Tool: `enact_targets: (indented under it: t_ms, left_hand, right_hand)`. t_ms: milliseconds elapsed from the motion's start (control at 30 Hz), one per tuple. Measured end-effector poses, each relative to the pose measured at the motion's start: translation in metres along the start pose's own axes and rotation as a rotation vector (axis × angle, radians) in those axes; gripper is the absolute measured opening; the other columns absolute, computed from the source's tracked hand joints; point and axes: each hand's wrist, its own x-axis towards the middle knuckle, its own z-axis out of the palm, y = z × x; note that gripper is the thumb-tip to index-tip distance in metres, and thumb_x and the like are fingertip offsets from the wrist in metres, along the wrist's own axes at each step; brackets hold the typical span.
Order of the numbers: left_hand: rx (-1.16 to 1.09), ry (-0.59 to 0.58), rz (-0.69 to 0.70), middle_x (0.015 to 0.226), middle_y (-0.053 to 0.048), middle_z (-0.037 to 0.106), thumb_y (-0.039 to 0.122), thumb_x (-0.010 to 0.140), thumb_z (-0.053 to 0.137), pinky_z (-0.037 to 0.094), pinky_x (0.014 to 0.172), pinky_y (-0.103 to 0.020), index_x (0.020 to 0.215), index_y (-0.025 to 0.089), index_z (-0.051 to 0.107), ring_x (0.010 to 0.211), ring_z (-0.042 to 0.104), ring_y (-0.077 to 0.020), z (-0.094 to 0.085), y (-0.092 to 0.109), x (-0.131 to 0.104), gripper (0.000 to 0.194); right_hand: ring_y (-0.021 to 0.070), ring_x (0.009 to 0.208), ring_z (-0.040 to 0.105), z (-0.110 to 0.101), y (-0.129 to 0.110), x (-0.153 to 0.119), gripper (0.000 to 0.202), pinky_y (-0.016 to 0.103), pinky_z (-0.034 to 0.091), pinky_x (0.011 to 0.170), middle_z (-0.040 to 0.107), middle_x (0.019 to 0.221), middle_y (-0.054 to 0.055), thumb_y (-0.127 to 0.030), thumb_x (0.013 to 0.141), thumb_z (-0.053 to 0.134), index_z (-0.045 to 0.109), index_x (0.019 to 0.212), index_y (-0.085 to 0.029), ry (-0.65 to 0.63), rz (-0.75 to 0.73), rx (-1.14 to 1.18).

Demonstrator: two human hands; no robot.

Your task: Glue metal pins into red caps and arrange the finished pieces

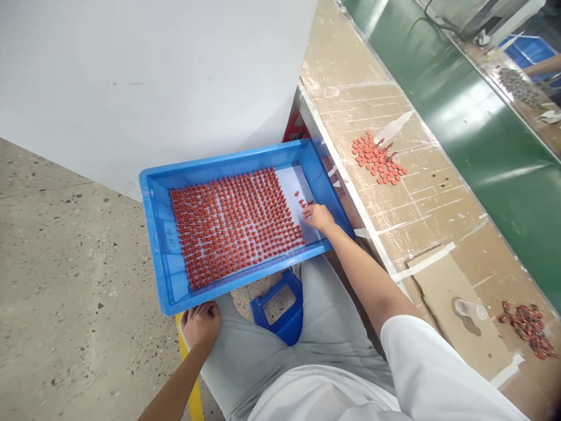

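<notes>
Head view of a seated person. A shallow rectangular blue plastic tray (pixel 154 234) rests across the lap, its far end against the edge of a taped brown workbench (pixel 442 204). Rows of small red round parts (pixel 232 225) stand upright on the tray floor, filling all but a bare strip at the bench end. The right hand (pixel 319 216) reaches into that bare strip, fingers drawn close together at a few loose red parts (pixel 303 202) (whether one is pinched between the fingertips cannot be told). The left hand (pixel 201 324) grips the near corner of the tray, fingers curled under its rim. Below the tray, between the knees, a small blue plastic stool (pixel 280 310) shows. On the workbench lie a flat cluster of red discs (pixel 377 161) and, nearer the person, a darker heap of red parts (pixel 528 327). A green conveyor belt (pixel 473 128) runs along the far side of the bench.
</notes>
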Motion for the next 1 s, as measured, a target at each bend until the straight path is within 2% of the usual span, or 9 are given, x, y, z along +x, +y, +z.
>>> enact_targets:
  t_ms: [167,300,433,667,867,1000]
  left_hand:
    - [-0.004,-0.003,-0.001,0.091,-0.007,0.072,0.025,0.082,0.042,0.030,0.097,-0.038,0.081,0.023,0.070,0.096,0.059,-0.0247,-0.001,0.000,0.000,0.029]
    - [-0.008,-0.008,0.000,0.091,-0.008,0.072,0.026,0.082,0.043,0.030,0.096,-0.038,0.080,0.023,0.071,0.096,0.059,-0.0251,-0.001,0.001,0.000,0.028]
    - [-0.014,-0.011,-0.009,0.091,-0.009,0.072,0.025,0.081,0.043,0.030,0.096,-0.038,0.081,0.023,0.071,0.096,0.059,-0.0252,-0.001,0.002,0.001,0.028]
    - [-0.018,-0.005,-0.022,0.091,-0.007,0.073,0.025,0.082,0.042,0.029,0.098,-0.038,0.079,0.023,0.071,0.096,0.059,-0.0247,-0.002,0.003,0.002,0.029]
    - [-0.018,-0.004,-0.014,0.091,-0.006,0.073,0.025,0.081,0.042,0.030,0.096,-0.038,0.080,0.024,0.072,0.095,0.059,-0.0242,0.000,0.000,0.002,0.030]
    - [-0.015,0.005,-0.009,0.091,-0.006,0.073,0.025,0.082,0.042,0.029,0.098,-0.038,0.081,0.024,0.071,0.096,0.060,-0.0242,0.001,0.000,0.001,0.030]
  right_hand:
    - [0.0172,0.093,0.068,-0.011,0.000,0.009,0.027,0.023,0.049,0.083,0.073,0.099,0.007,-0.025,0.081,0.058,0.067,0.106,-0.016,0.154,0.102,-0.039]
    - [0.0216,0.092,0.068,-0.010,-0.006,0.020,0.031,0.025,0.049,0.081,0.073,0.094,0.011,-0.036,0.080,0.062,0.070,0.101,-0.015,0.156,0.153,-0.088]
    - [0.0203,0.091,0.068,-0.008,-0.010,0.030,0.027,0.022,0.049,0.079,0.074,0.091,0.012,-0.036,0.081,0.062,0.073,0.095,-0.016,0.124,0.152,-0.127]
    - [0.0198,0.089,0.069,-0.011,-0.009,0.034,0.022,0.023,0.049,0.079,0.074,0.094,0.008,-0.031,0.082,0.061,0.074,0.095,-0.018,0.041,0.041,-0.181]
    - [0.0206,0.090,0.069,-0.012,-0.007,0.020,0.021,0.025,0.049,0.081,0.075,0.094,0.005,-0.035,0.080,0.062,0.074,0.092,-0.022,-0.058,-0.129,-0.256]
    - [0.0186,0.090,0.068,-0.006,-0.007,0.014,0.023,0.023,0.049,0.079,0.075,0.094,0.004,-0.034,0.079,0.062,0.072,0.098,-0.025,-0.092,-0.169,-0.300]
